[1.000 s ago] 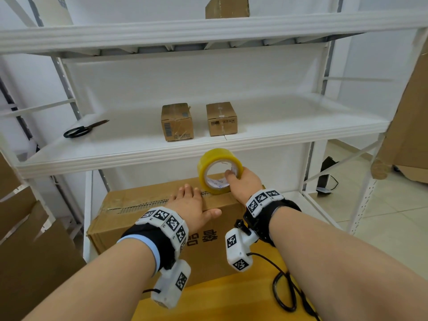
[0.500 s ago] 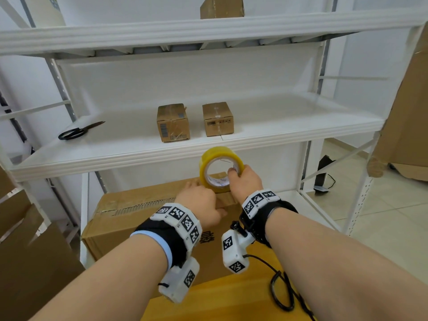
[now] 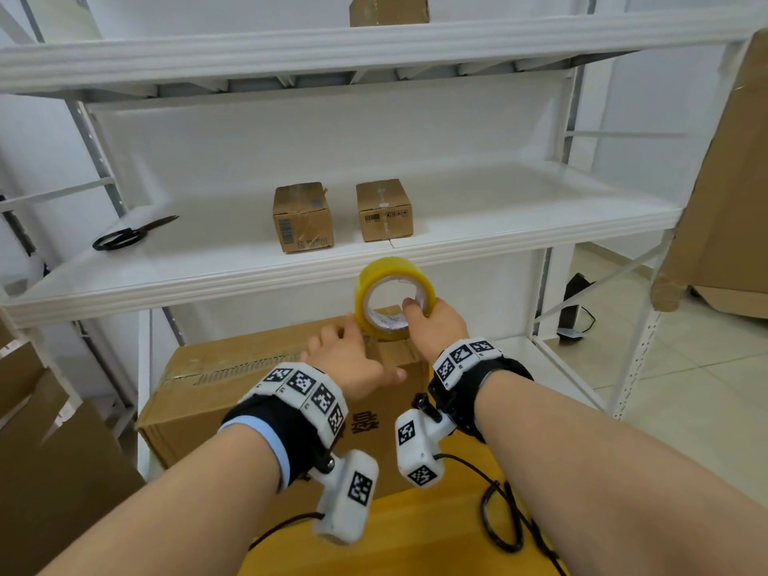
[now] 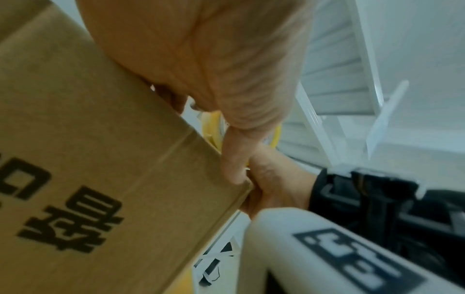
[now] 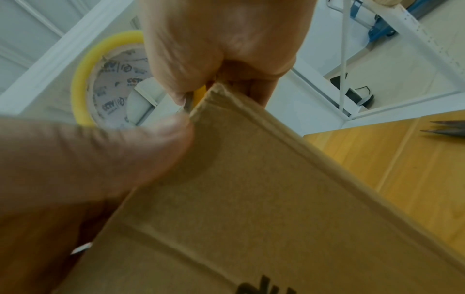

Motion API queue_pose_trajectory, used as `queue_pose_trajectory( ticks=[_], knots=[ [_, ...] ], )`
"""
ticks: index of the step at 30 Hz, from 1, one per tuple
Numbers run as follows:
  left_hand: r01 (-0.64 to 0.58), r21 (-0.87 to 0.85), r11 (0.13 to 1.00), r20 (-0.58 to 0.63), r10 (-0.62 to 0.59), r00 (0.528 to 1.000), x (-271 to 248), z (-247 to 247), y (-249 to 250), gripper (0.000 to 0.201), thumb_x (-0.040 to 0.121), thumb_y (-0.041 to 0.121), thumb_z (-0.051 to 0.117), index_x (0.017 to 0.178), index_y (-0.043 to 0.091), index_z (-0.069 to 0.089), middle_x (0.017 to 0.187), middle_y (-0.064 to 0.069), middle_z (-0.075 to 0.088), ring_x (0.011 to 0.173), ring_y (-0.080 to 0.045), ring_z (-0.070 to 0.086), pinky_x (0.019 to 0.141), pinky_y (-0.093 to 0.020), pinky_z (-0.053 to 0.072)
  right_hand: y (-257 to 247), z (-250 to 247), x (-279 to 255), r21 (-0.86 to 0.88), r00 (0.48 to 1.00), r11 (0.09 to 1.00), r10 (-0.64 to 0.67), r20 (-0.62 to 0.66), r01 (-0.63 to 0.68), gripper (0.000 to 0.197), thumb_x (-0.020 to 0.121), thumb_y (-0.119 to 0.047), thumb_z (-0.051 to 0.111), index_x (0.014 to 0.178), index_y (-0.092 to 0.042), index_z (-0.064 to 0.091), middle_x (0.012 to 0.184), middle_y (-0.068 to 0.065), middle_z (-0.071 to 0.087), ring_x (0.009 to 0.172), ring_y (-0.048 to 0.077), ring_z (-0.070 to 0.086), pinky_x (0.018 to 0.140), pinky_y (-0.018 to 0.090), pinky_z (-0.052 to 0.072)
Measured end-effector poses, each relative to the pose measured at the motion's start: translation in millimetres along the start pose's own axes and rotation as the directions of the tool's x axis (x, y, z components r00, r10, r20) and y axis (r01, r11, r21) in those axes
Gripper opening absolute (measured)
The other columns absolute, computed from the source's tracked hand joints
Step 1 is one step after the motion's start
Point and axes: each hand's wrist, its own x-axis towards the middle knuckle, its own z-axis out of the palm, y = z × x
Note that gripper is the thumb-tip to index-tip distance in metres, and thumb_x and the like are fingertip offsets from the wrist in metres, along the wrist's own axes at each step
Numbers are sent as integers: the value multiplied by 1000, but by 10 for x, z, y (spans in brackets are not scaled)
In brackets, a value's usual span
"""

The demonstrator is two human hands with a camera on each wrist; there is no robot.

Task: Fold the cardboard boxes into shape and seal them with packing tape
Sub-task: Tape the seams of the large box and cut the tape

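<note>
The fingers [image 3: 332,340] of the left hand [image 3: 347,363] lie flat and fairly straight on the top of the large cardboard box [image 3: 232,388], near its right end, with the thumb spread down over the front face by the printed black characters; the fingertips reach almost to the tape roll. Just right of them, the yellow packing tape roll [image 3: 395,299] stands on edge on the box's top right corner, its open core facing the person. The right hand [image 3: 436,326] grips the roll from the right, thumb hooked inside the core and the other fingers curled round the outer rim. The right wrist view shows that grip sitting directly above the box corner.

Further back, on the white shelf [image 3: 519,226] above the box, black scissors [image 3: 129,236] lie at the left, and two small sealed cartons [image 3: 343,216] stand side by side near the middle.
</note>
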Motion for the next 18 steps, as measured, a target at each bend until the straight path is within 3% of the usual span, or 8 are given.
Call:
queue_pose_trajectory(
  ticks=[2, 4, 6, 10, 15, 18],
  knots=[
    [43, 75, 996, -65, -38, 997, -20, 4, -27, 113, 64, 88, 50, 154, 27, 20, 160, -11, 18, 146, -36, 12, 118, -50, 13, -6, 1, -11, -2, 1000, 1000, -5, 13, 5, 35, 98, -50, 45, 105, -18, 59, 96, 5, 65, 79, 21, 57, 71, 31, 43],
    [11, 201, 980, -145, 18, 989, -43, 70, -51, 114, 62, 94, 37, 154, 27, 23, 164, -12, 6, 149, -36, -15, 116, -54, -14, -19, -7, -21, -2, 1000, 1000, -14, 27, 14, 36, 99, -50, 45, 110, -18, 58, 98, 4, 64, 81, 22, 57, 73, 31, 43],
    [-66, 259, 964, -147, 107, 983, -36, 128, -51, 114, 66, 94, 29, 155, 24, 19, 165, -11, 1, 145, -32, -30, 110, -57, -27, -20, -6, -13, 4, 999, 1000, -12, 30, 12, 36, 98, -51, 45, 110, -19, 58, 99, 5, 64, 83, 23, 58, 74, 32, 43],
    [-186, 239, 953, -78, 210, 975, 12, 178, -18, 98, 84, 80, 30, 157, 18, 12, 165, -7, 8, 149, -24, -19, 118, -53, -17, 3, 2, -13, 13, 999, 1000, -15, 33, 14, 32, 96, -52, 49, 103, -22, 56, 96, 2, 64, 80, 21, 57, 73, 32, 44],
    [-179, 258, 949, -60, 201, 978, 22, 200, -53, 92, 89, 75, 27, 157, 15, 14, 164, -10, 8, 152, -26, -3, 121, -53, -6, 9, -5, -1, -30, 999, 999, -45, -6, 45, 33, 99, -48, 47, 103, -17, 55, 94, 4, 62, 79, 21, 55, 70, 29, 41],
    [-177, 293, 940, -87, 211, 974, 7, 210, -59, 91, 89, 76, 24, 157, 15, 14, 164, -10, 10, 152, -29, -4, 120, -55, -8, -4, 20, 10, -49, 998, 998, -36, -60, 33, 38, 100, -45, 46, 106, -9, 57, 93, 9, 62, 81, 26, 56, 69, 30, 41]
  ],
)
